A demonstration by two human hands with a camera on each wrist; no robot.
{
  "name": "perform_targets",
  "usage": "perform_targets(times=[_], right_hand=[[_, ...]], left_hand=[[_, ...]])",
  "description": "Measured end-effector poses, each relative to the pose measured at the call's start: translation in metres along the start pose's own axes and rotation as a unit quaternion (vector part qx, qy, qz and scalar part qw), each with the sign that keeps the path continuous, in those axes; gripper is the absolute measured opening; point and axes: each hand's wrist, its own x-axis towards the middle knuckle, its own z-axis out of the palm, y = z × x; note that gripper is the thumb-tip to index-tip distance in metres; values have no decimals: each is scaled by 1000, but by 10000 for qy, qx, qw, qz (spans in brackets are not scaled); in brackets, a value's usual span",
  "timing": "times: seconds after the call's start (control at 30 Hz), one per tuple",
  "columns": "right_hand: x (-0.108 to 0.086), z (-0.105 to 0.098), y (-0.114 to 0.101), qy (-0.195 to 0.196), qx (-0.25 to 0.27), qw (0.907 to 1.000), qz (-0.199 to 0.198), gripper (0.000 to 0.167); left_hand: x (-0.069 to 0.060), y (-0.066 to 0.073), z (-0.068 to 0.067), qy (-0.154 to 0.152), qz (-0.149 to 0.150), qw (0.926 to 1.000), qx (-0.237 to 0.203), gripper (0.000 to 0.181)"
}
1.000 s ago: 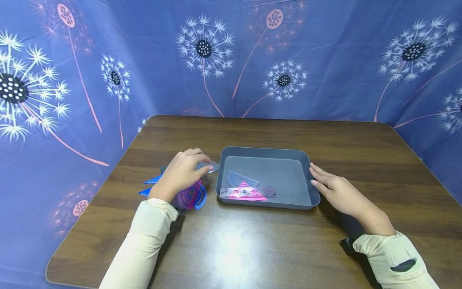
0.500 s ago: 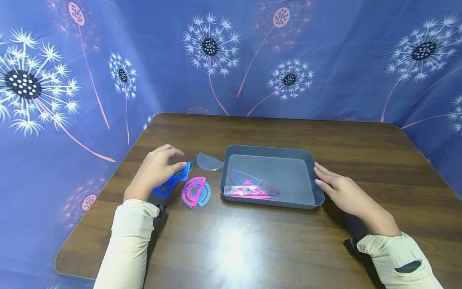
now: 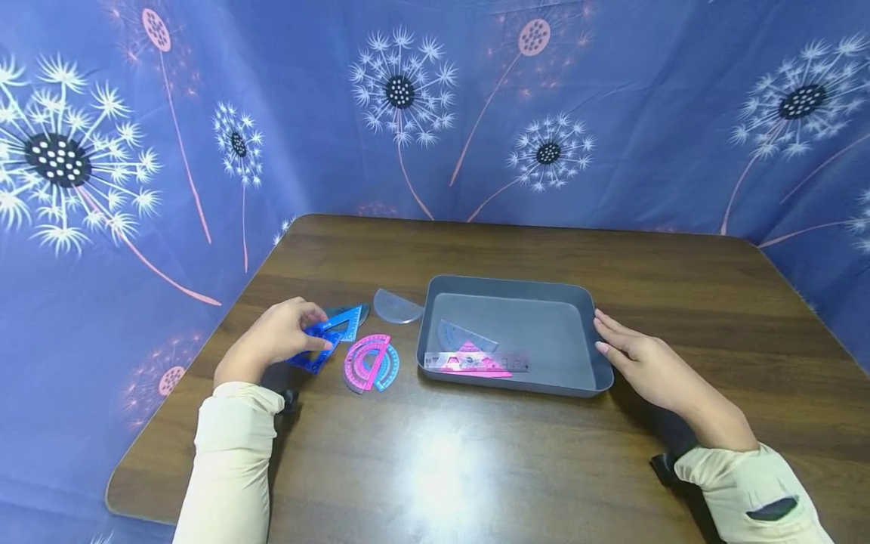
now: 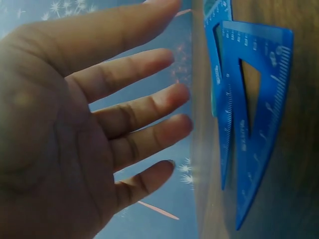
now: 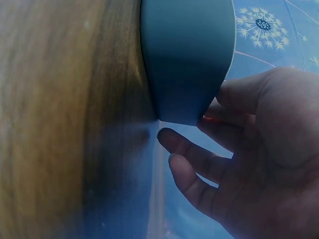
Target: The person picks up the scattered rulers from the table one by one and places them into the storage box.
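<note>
My left hand (image 3: 272, 336) hovers at two overlapping blue set squares (image 3: 352, 325), fingers spread and relaxed. In the left wrist view a gap separates the hand (image 4: 65, 124) from the blue set square (image 4: 273, 89). My right hand (image 3: 652, 370) touches the right wall of the grey tray (image 3: 513, 285) with its fingertips; the right wrist view shows the hand (image 5: 279, 149) at a corner of the tray (image 5: 189, 55). Inside the tray lie a clear ruler (image 3: 513, 363), a pink set square (image 3: 469, 371) and a clear protractor (image 3: 469, 338).
A clear protractor (image 3: 396, 308) lies against the tray's left side. Pink (image 3: 376, 363) and light blue (image 3: 392, 370) protractors overlap in front of it. A dark teal piece (image 3: 365, 311) shows behind the set squares. Patterned blue cloth hangs beyond the wooden table (image 3: 544, 453).
My left hand has let go of the clear protractor beside the tray and moved left, then down toward the blue set squares. My right hand has stayed at the tray wall.
</note>
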Motion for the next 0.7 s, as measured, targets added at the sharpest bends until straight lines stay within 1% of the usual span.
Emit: perform_targets(times=[0.17,0.23,0.33,0.5,0.7], right_hand=[[-1,1,-1,49,-34,10000,-23,54],[-1,1,-1,91,-44,9999,-34,54],[-1,2,-1,108,-42,9999,-6,54],[-1,2,-2,117,-43,9999,29,53],[0,3,-3,154,-97,9998,-5,53]], left_hand=[[1,-5,6,-431,9,9990,-68,53],[1,-6,7,-569,-3,9983,-133,54],[3,-6,10,-713,78,9972,-194,54],[5,-9,13,-768,151,9967,-236,52],[9,-12,16,-733,249,9968,-210,49]])
